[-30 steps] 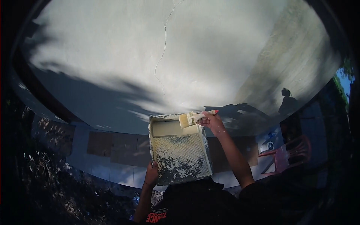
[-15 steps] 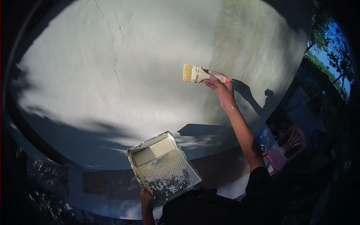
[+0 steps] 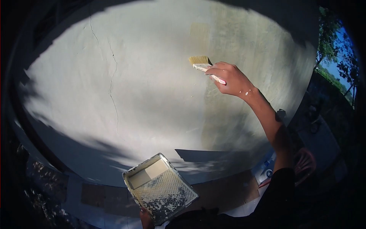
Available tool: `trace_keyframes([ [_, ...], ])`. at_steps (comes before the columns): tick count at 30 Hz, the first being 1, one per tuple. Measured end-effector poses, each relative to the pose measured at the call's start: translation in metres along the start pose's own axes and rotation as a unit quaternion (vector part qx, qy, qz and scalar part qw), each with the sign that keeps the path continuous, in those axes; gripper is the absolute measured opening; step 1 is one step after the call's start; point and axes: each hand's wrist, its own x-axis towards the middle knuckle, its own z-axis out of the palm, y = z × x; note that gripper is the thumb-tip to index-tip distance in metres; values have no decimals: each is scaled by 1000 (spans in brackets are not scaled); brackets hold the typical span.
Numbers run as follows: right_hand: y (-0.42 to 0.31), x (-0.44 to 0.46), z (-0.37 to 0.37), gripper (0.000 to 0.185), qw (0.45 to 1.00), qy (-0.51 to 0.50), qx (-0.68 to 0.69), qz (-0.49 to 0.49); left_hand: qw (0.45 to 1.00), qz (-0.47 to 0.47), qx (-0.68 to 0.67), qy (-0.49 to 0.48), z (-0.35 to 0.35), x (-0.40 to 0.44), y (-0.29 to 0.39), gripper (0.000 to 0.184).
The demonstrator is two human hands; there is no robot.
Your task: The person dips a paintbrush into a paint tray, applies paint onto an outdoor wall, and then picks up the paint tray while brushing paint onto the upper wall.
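My right hand point(image 3: 232, 79) is closed around the pale handle of a paintbrush point(image 3: 201, 61), whose yellowish bristles press against the wall point(image 3: 152, 87). Just above the bristles, a fresh strip of paint point(image 3: 199, 36) shows darker than the light plaster. It adjoins a wider painted area point(image 3: 248, 49) on the right. Low in view, my left hand point(image 3: 146, 218) grips the near edge of a paint tray point(image 3: 162, 191). Cream paint point(image 3: 148, 173) lies in the tray's well, and its ribbed slope is smeared with dried paint. Most of the left hand's fingers are hidden beneath the tray.
Thin cracks point(image 3: 113, 76) run down the wall's left part. Brown sheets point(image 3: 225, 191) lie along the floor at its foot. To the right behind my arm stand a pink plastic chair point(image 3: 305, 164) and a blue-and-white container point(image 3: 267, 171). Trees point(image 3: 328, 38) are beyond.
My right hand has turned and brought the brush up to the wall. A new painted strip has appeared above the bristles. The tray sits slightly lower in view.
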Motion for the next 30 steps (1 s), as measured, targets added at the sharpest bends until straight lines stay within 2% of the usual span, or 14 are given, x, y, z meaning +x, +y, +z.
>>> trace_keyframes([
  [1, -5, -2, -5, 24, 999, -32, 32, 24, 997, -77, 5, -13, -7, -11, 12, 36],
  [4, -4, 2, -9, 23, 975, -170, 115, 82, 982, 54, 175, -42, 15, -28, 23, 31],
  [5, -1, 6, -8, 22, 975, -182, 100, 75, 954, 124, 267, -61, 8, -25, 15, 31],
  [7, 12, 21, -7, 21, 975, -204, 66, 61, 855, 259, 437, -100, -6, -17, 4, 30],
  [9, 42, 48, -20, 21, 989, -141, 45, 23, 970, 75, 232, -7, 30, -41, 26, 30],
  [10, 52, 65, -32, 21, 994, -105, 32, 17, 992, -20, 118, 39, 47, -50, 39, 30],
  [13, 70, 117, -80, 24, 995, 56, -53, -69, 938, 124, 323, 5, 39, -45, 28, 31],
  [16, 87, 155, -114, 22, 963, 176, -155, -130, 823, 255, 507, -21, 35, -45, 18, 32],
  [19, 95, 159, -103, 19, 956, 194, -173, -134, 903, 158, 400, 16, 37, -45, 12, 32],
  [21, 92, 141, -70, 16, 983, 47, -134, -113, 937, 125, 326, 31, 43, -48, 13, 30],
  [23, 78, 117, -44, 14, 986, -62, -120, -97, 953, 106, 279, 39, 48, -48, 14, 27],
  [25, 50, 106, -44, 17, 982, -183, 47, 0, 961, 98, 253, 47, 53, -51, 14, 26],
  [28, 66, 117, -42, 20, 972, -226, 65, 6, 967, 91, 233, 53, 61, -53, 13, 23],
  [30, 89, 140, -59, 23, 982, -185, 23, 34, 968, 96, 224, 57, 63, -54, 11, 22],
])
